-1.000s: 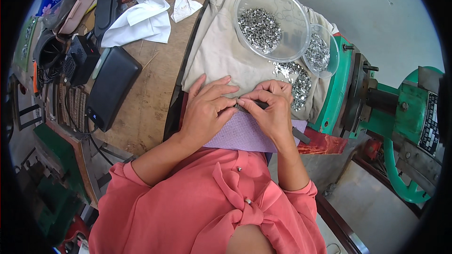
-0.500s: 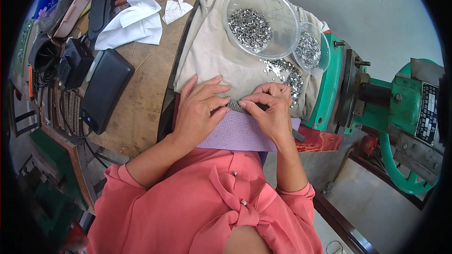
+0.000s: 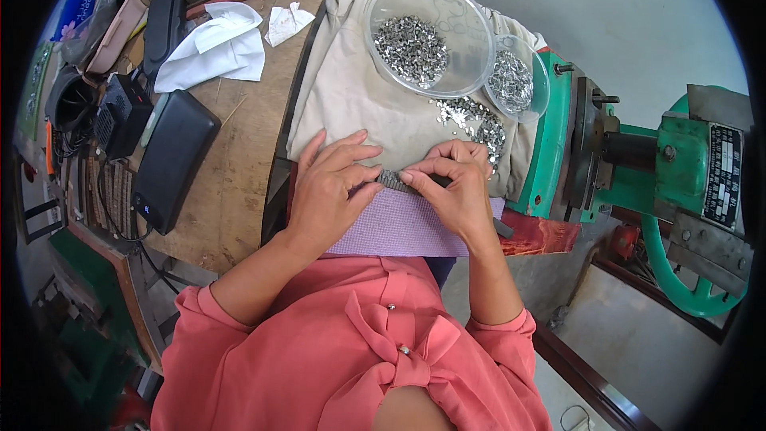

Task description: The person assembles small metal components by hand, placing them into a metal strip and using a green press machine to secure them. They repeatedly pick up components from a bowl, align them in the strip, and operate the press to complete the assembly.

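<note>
Lilac cloth point(image 3: 399, 227) lies under both hands at the table point(image 3: 239, 168) edge; the left hand point(image 3: 327, 187) and right hand point(image 3: 455, 191) each close a fingertip grip on a dark toothed strip point(image 3: 392, 180); clear bowl point(image 3: 431, 36) of metal bits beyond.

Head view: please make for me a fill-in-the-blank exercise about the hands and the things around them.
1. The left hand and right hand together pinch a small dark ribbed strip over a ____ mat.
2. The large clear bowl holds small ____ metal pieces.
3. The bowl stands on a ____ cloth.

Missing words: purple; silver; beige
</note>
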Available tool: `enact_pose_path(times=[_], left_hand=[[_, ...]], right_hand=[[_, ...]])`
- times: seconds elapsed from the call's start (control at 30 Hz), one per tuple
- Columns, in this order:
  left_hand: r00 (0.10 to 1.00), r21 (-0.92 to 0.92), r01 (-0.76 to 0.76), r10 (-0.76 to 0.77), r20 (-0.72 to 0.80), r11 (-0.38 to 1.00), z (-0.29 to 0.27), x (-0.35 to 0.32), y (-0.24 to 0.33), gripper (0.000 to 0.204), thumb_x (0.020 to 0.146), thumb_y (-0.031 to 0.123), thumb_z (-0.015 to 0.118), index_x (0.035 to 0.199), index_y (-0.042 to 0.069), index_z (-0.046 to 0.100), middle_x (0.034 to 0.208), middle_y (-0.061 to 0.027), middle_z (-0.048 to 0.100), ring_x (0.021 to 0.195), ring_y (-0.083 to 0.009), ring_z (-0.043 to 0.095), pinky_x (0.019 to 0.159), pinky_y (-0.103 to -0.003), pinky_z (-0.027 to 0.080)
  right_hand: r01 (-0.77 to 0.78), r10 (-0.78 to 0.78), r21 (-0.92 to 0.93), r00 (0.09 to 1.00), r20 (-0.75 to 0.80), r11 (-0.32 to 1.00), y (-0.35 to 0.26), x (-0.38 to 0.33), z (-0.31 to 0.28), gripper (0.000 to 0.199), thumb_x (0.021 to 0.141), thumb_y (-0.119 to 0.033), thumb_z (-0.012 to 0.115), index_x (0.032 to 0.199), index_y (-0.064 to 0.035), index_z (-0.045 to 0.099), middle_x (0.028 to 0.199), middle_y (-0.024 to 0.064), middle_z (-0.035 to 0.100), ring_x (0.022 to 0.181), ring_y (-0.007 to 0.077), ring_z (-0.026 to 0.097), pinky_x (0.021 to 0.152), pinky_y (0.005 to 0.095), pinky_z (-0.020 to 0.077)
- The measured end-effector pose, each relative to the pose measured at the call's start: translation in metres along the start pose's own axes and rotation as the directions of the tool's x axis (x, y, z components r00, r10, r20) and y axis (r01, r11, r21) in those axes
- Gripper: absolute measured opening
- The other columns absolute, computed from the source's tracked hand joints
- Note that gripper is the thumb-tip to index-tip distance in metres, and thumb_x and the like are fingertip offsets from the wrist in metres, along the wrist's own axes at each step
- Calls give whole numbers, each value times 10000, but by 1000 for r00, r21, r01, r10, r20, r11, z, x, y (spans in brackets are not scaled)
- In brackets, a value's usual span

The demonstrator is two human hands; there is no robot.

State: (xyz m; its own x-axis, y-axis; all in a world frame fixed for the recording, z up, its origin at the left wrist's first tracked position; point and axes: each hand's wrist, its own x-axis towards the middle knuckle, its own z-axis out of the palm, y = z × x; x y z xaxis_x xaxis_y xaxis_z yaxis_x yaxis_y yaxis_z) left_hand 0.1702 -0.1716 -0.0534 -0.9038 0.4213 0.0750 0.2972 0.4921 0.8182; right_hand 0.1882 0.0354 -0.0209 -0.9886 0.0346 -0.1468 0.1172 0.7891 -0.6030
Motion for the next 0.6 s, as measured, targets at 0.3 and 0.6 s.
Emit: enact_pose_path(times=[0.3,0.6], left_hand=[[1000,7,16,-16,17,1000,-2,0,1,190,768,98,796,954,90,758,1221,-43,693,1342,-253,529,1188,-492,224],[1000,20,13,-14,10,1000,-1,0,0,221,746,79,808,960,96,756,1224,-43,699,1328,-263,549,1182,-507,237]], right_hand=[[35,-35,21,999,-21,999,10,-3,-3,172,728,-280,845,838,-151,814,922,-35,607,1017,233,465,945,404,297],[49,-49,-4,998,-32,999,15,-5,-7,167,707,-266,851,828,-158,813,917,-34,604,1012,237,460,945,420,292]])
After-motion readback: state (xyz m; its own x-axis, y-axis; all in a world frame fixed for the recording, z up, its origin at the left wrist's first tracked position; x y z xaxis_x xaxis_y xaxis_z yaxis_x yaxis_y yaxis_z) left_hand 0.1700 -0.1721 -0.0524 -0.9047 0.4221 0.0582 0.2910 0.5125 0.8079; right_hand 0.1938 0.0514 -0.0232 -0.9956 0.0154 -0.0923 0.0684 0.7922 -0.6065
